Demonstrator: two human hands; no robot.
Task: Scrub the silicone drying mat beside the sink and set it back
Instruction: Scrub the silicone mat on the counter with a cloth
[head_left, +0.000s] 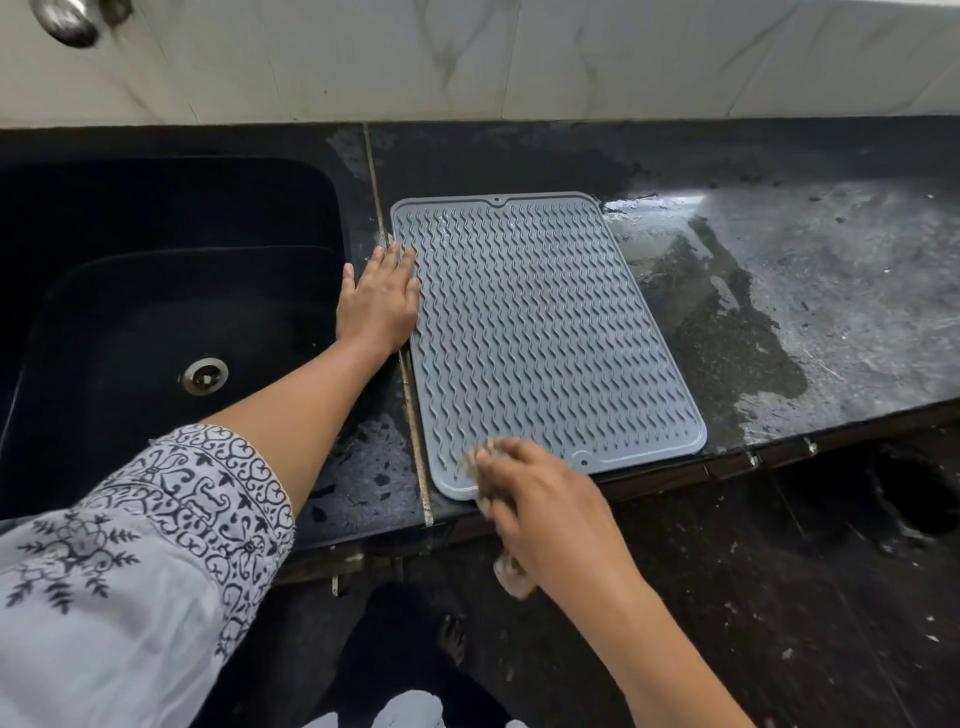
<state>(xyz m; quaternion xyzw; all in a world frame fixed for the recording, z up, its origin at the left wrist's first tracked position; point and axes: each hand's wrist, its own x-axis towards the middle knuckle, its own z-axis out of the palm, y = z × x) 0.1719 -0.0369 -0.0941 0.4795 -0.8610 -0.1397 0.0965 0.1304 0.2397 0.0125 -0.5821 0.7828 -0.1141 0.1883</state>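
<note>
A grey silicone drying mat (540, 332) with wavy ridges lies flat on the black counter, just right of the sink. My left hand (382, 299) rests flat with fingers spread on the mat's left edge, pressing it down. At the mat's near edge my right hand (540, 499) is closed around a worn beige scrubbing cloth (511, 571), which hangs out below my fist. The cloth's top touches the mat's near left corner.
A black sink (171, 312) with a metal drain (205, 375) fills the left. The dark stone counter (779, 291) right of the mat is wet and streaked. A metal tap (67, 21) shows at top left against the marble wall. The counter's front edge runs just below the mat.
</note>
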